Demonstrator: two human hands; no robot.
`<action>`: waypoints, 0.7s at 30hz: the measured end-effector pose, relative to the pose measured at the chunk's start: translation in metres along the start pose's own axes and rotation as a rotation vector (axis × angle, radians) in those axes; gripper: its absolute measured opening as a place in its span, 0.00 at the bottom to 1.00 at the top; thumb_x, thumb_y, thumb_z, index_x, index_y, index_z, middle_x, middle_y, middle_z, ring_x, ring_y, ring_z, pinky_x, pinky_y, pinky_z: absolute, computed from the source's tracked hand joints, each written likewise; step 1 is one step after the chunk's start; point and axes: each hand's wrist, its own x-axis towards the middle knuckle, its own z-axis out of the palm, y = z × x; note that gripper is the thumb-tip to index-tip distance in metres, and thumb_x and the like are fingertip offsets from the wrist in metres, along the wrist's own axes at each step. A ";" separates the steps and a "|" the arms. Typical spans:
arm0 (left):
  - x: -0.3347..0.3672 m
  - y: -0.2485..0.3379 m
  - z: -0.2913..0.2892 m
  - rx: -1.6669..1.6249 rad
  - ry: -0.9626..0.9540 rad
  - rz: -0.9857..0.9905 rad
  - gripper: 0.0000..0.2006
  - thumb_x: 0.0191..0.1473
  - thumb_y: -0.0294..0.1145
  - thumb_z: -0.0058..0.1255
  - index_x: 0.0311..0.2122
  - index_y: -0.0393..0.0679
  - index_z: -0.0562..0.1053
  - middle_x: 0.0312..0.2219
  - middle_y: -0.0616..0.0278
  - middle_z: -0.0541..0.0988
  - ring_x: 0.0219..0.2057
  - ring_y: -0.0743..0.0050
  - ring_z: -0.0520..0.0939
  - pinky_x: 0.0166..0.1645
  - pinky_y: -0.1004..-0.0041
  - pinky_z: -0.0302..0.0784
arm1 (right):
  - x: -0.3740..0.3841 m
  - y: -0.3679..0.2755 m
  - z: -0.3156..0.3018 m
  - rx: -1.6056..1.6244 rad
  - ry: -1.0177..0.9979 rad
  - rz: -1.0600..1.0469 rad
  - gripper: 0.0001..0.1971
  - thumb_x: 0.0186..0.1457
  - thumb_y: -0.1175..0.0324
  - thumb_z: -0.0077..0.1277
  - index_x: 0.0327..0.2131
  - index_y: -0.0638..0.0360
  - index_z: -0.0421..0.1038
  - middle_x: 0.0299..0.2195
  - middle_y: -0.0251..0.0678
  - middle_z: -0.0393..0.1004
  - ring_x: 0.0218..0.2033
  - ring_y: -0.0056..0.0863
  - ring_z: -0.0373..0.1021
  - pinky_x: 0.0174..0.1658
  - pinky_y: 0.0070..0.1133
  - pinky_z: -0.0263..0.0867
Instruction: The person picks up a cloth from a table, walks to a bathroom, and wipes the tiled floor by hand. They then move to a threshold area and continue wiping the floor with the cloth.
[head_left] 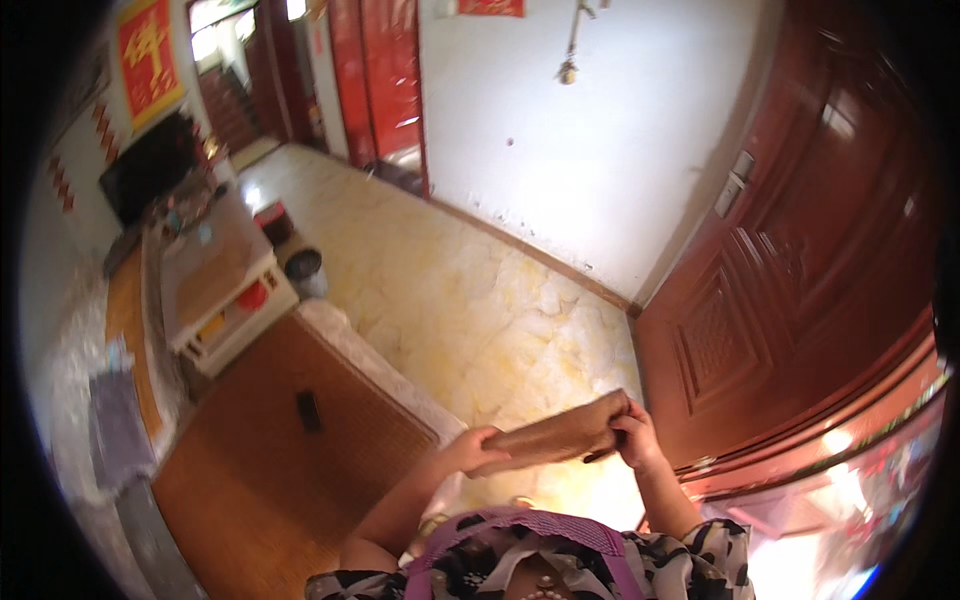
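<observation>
Between my two hands stretches a long brown piece of folded cloth (555,437), held out in front of my body. My left hand (473,452) is closed on its left end, which hangs a little lower. Its right end is gripped by my right hand (637,436), with the thumb and fingers wrapped round the fabric. What kind of cloth it is, I cannot make out.
On my left is a bed or couch with a brown woven mat (270,440) and a black phone-like object (309,411) lying on it. Beyond stands a low table (222,270); a dark bin (303,266) is beside it. A red-brown door (780,270) stands at right.
</observation>
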 end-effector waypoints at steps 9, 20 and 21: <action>-0.032 -0.032 -0.014 0.250 -0.449 0.034 0.15 0.45 0.32 0.51 0.40 0.41 0.69 0.31 0.49 0.75 0.34 0.61 0.77 0.39 0.68 0.70 | -0.136 0.098 0.046 0.049 0.528 -0.068 0.19 0.36 0.83 0.39 0.37 0.64 0.66 0.33 0.37 0.71 0.35 0.29 0.68 0.42 0.25 0.65; -0.101 -0.140 0.060 0.382 -0.962 -0.144 0.14 0.42 0.18 0.44 0.38 0.38 0.71 0.35 0.51 0.75 0.37 0.59 0.76 0.41 0.71 0.70 | -0.303 0.299 0.064 0.020 0.885 0.131 0.19 0.39 0.80 0.40 0.40 0.65 0.66 0.32 0.33 0.71 0.37 0.22 0.66 0.40 0.19 0.63; -0.089 -0.139 0.076 0.435 -0.926 -0.097 0.13 0.42 0.19 0.45 0.37 0.38 0.71 0.34 0.52 0.74 0.36 0.58 0.76 0.41 0.70 0.70 | -0.309 0.288 0.049 0.217 0.880 0.184 0.19 0.40 0.81 0.39 0.40 0.66 0.66 0.32 0.33 0.71 0.37 0.23 0.67 0.40 0.20 0.65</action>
